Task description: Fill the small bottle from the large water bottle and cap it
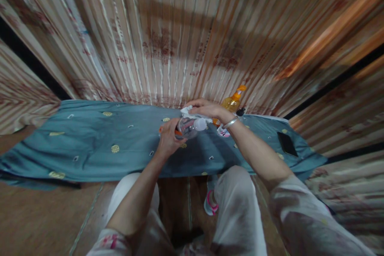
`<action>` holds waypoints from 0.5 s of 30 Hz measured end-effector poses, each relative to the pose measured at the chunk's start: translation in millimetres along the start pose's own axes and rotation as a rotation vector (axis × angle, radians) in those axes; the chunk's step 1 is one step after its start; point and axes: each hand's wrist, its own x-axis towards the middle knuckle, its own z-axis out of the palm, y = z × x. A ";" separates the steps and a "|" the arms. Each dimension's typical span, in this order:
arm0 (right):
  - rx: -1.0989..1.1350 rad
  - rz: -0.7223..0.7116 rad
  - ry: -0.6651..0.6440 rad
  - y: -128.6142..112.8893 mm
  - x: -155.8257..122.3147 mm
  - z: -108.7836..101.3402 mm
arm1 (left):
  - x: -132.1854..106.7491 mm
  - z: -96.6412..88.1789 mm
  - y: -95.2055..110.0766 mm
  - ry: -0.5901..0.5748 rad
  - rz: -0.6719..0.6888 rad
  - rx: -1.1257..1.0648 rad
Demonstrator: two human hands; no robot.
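Observation:
My left hand (pixel 168 138) grips a small clear bottle (pixel 189 127) held on its side above a blue cloth-covered surface (pixel 99 144). Something orange shows at the bottle's end under my fingers. My right hand (pixel 207 110) holds a white cloth (pixel 187 112) pressed against the top of the bottle. A silver bangle sits on my right wrist.
An orange spray bottle (pixel 232 102) stands behind my right hand near the striped curtain (pixel 168 36). A dark phone (pixel 287 144) lies on the blue cloth at the right. A small round item (pixel 223 132) lies under my right wrist. My knees and a shoe (pixel 211 202) are below.

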 end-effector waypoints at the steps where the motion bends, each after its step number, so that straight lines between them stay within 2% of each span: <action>1: -0.178 -0.044 -0.032 -10.9 0.8 0.5 | -0.6 0.8 -0.4 -0.002 0.000 0.021; 3: -0.536 -0.168 -0.066 -33.6 -3.1 10.9 | -0.7 2.2 -0.9 0.008 -0.067 -0.006; 5: -0.828 -0.246 -0.078 -52.6 -13.8 30.0 | 0.5 2.8 -1.5 0.031 -0.173 -0.085; 8: -1.077 -0.402 0.031 -63.7 -35.7 59.8 | 3.5 2.4 -2.6 0.052 -0.273 -0.184; 11: -1.146 -0.527 0.151 -52.3 -55.5 76.8 | 4.9 0.8 -2.2 0.066 -0.332 -0.276; 15: -0.952 -0.563 0.351 -20.5 -70.4 83.5 | 3.8 -1.8 2.0 0.087 -0.433 -0.450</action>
